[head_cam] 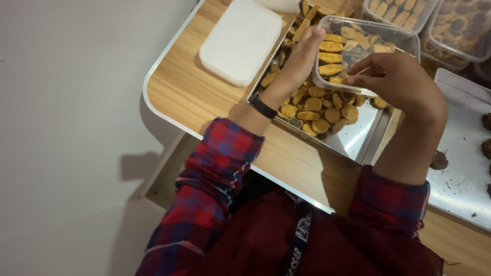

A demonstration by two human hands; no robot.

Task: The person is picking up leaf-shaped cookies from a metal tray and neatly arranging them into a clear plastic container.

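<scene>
Tilting the clear plastic box [358,51] toward me, my left hand [299,61] grips its near-left wall, fingers closed on the rim, so the open mouth faces my right hand [396,82] and the rows inside are easy to reach. The box is held just above the metal tray [360,138], I think so that any cookie which slips falls back among the loose cookies [314,107] and not on the worktop [189,82]. My right hand is at the lower edge of the box with fingers pinched narrow on one cookie [340,80], touching the row already standing there; the cookies in the box stand on edge, side by side, which packs them tightly. The white lid [240,41] lies flat on the worktop to the left of the tray, apart from it, out of the way of both hands. Two more filled boxes [434,20] stand behind. Another flat tray [460,168] with dark lumps lies at the right.
</scene>
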